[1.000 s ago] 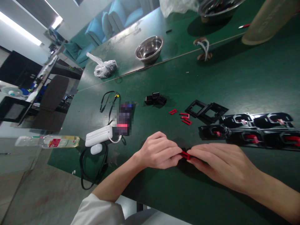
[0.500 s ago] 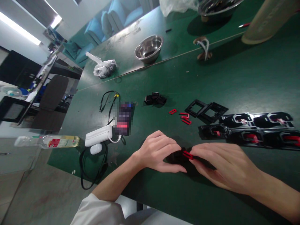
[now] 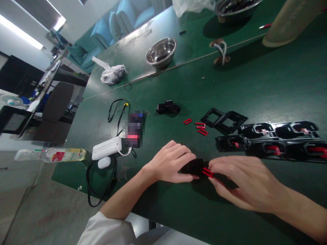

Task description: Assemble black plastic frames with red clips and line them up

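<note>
My left hand is closed around a small black part near the table's front edge. Between the thumb and fingertips of my right hand is a small red clip, just right of the black part. Several loose red clips lie farther back. Two black square frames overlap behind my right hand. At the right, black housings with red pieces inside sit in two rows. A small pile of black parts rests beyond my left hand.
On the green table are a metal bowl, a plastic bag, a phone, a white power bank and black cables. A bottle lies by the left edge. A cylinder stands at the back right.
My left thumb and fingers have closed in on the black part, which now shows more clearly. The red clip in my right hand has shifted slightly right and toward the front edge.
</note>
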